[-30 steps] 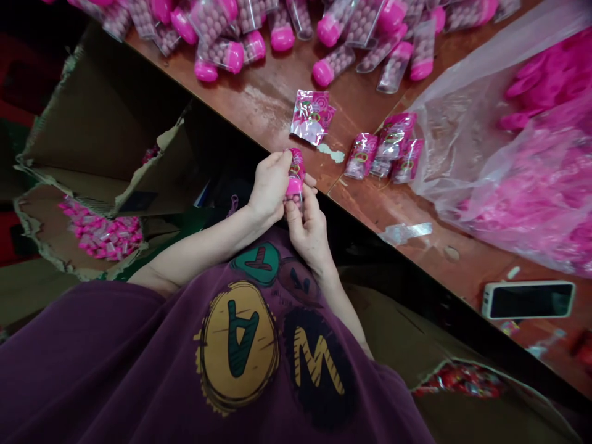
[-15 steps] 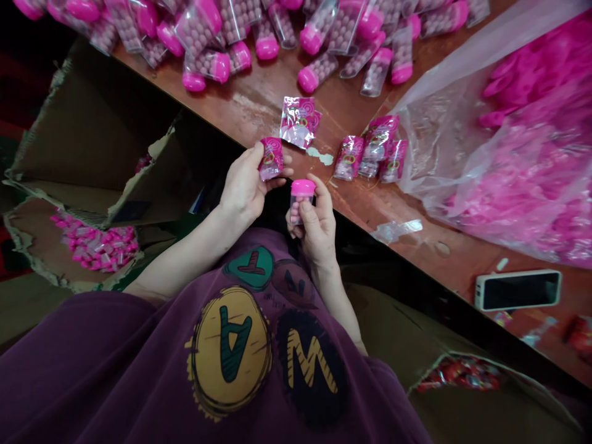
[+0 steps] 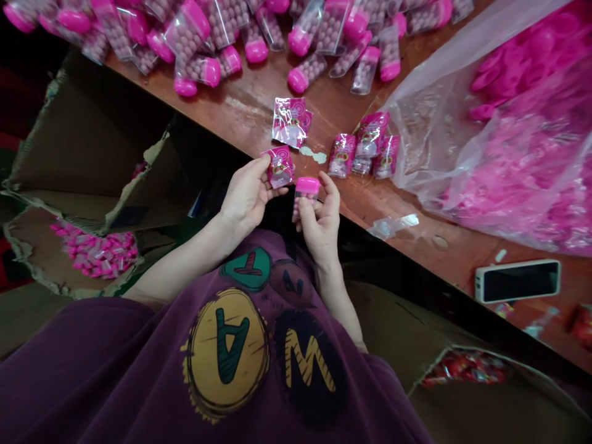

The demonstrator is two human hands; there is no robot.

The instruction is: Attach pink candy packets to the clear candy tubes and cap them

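Between the thumb and fingers of my left hand [image 3: 247,194] is a small pink candy sachet [image 3: 280,168], held at the table edge. My right hand [image 3: 322,222] grips a small clear candy jar [image 3: 306,192] with a pink lid, upright, with pink balls inside. The jar and the sachet are close but apart. Just beyond my left hand lie flat pink sachets [image 3: 290,122] on the table. To their right rests a small group of filled pink sachets [image 3: 370,143].
Many pink-lidded jars [image 3: 231,24] pile along the far side of the brown table [image 3: 240,111]. A clear bag of pink lids [image 3: 531,148] spreads at right, near a phone [image 3: 518,281]. Torn cardboard boxes stand at left, one holding pink jars [image 3: 99,250]; another below right holds red packets [image 3: 467,367].
The sachet in my left hand has turned more face-up and shifted slightly right. My right hand has tilted the jar a little, and the view has moved slightly.
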